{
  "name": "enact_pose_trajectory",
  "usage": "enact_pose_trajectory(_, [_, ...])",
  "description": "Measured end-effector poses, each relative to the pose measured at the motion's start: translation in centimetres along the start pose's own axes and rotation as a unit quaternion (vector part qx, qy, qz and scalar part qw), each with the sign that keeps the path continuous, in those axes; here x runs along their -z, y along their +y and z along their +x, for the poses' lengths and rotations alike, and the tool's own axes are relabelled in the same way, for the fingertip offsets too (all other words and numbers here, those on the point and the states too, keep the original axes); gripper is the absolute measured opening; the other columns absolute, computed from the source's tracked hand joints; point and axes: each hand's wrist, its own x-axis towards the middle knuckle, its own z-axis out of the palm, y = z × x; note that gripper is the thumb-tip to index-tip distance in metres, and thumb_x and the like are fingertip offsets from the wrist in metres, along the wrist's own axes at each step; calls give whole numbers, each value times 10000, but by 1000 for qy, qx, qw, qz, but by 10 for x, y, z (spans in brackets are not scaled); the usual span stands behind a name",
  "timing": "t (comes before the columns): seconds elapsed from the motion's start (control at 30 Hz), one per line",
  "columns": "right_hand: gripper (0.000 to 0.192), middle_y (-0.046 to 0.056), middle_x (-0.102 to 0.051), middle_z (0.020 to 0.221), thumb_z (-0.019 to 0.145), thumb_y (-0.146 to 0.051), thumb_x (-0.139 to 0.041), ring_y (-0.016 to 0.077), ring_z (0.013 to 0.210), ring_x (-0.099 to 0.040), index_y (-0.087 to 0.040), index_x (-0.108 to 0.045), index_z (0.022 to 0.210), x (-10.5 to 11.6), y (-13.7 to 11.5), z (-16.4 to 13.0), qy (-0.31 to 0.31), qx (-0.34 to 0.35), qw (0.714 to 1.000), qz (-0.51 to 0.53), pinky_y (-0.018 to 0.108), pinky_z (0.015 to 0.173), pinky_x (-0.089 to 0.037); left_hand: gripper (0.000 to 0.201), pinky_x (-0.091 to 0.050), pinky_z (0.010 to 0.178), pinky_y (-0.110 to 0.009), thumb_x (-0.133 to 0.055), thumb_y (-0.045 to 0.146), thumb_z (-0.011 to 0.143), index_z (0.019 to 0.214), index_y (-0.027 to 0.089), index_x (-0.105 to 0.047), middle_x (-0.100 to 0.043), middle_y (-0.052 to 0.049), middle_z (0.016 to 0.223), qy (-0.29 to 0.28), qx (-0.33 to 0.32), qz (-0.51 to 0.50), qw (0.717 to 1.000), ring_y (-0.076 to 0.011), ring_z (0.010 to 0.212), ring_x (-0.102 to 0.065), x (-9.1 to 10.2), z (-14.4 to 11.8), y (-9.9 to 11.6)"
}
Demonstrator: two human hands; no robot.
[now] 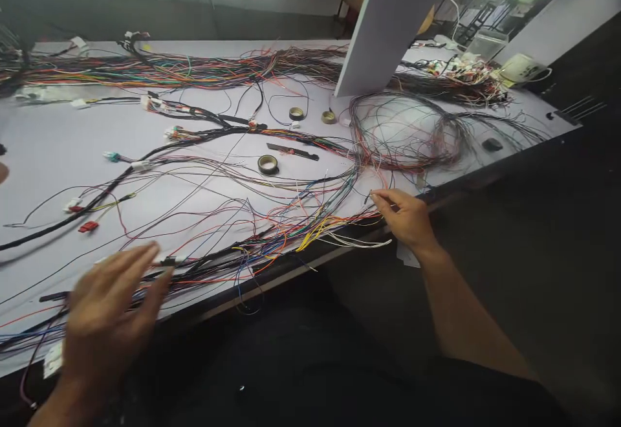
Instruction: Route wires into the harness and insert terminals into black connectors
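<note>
My left hand [109, 307] hovers over the near left part of the wiring harness, slightly blurred, fingers stretched out and thumb apart. Close to its fingertips lies a small black connector [169, 261]. At the table's front edge, my right hand [405, 217] pinches a thin dark wire [367, 198] between thumb and forefinger; its short end sticks out to the left. Left of that hand, a bunch of yellow wires [313, 234] and several white wires [361, 242] lie along the edge. A red connector [88, 227] rests farther left.
A coil of wires [407, 165] lies right of centre. Tape rolls, one black-sided [268, 164], sit mid-table. A pale upright panel [383, 32] stands behind. Long bundled wires [194, 71] run along the back. A white mug [521, 68] stands far right. Part of another person shows behind the panel.
</note>
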Motion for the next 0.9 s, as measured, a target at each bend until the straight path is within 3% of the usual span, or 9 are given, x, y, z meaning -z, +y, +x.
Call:
enact_pose_trajectory(0.13, [178,42,-710,887,934,-330,-539,209,843,-661,-236,-690,932,-3,-12,-14,-34,17,999,17,356,777,-524,607,-470,969,-472,-722,180,767,1328,310,-531,-665,-72,1197,-75,-108,-8,991,-277,1079,-622,-30,5,24])
enact_pose_trajectory(0.33, [149,44,-707,986,932,-228,-552,202,946,-639,-244,-669,1022,-19,-42,-31,-89,110,987,79,380,848,-502,531,-473,996,-482,-672,195,813,1318,268,-523,-616,-106,1265,-144,-117,-21,982,-282,1154,-580,-44,0,28])
enact_pose_trajectory(0.43, [211,34,-695,1069,931,-216,-554,205,1040,-619,-272,-651,1109,-30,-58,-35,-118,148,977,97,406,919,-480,504,-454,1028,-500,-654,188,826,1309,255,-527,-599,-114,1288,-138,-89,-26,986,-285,1202,-556,-40,-3,28])
enact_pose_trajectory(0.57, [259,24,-681,1110,921,-198,-565,207,1051,-605,-291,-639,1151,-44,-75,-37,-145,190,965,111,421,951,-466,450,-370,1094,-554,-652,157,825,1252,274,-573,-644,-82,1230,-80,-37,3,996,-274,1194,-568,-21,-5,27])
enact_pose_trajectory(0.73, [254,22,-678,1122,926,-204,-568,215,1010,-598,-293,-633,1155,-57,-86,-38,-169,226,956,77,407,873,-462,411,-441,1025,-484,-655,136,816,1201,273,-616,-678,-62,1145,-15,25,40,999,-246,1099,-616,-1,-17,19])
enact_pose_trajectory(0.9, [185,28,-688,1057,937,-235,-569,218,938,-592,-257,-638,1107,-67,-90,-43,-168,239,956,19,403,806,-416,464,-456,987,-465,-683,172,803,1243,277,-581,-667,-74,1171,-39,18,56,998,-260,1112,-609,1,-33,18])
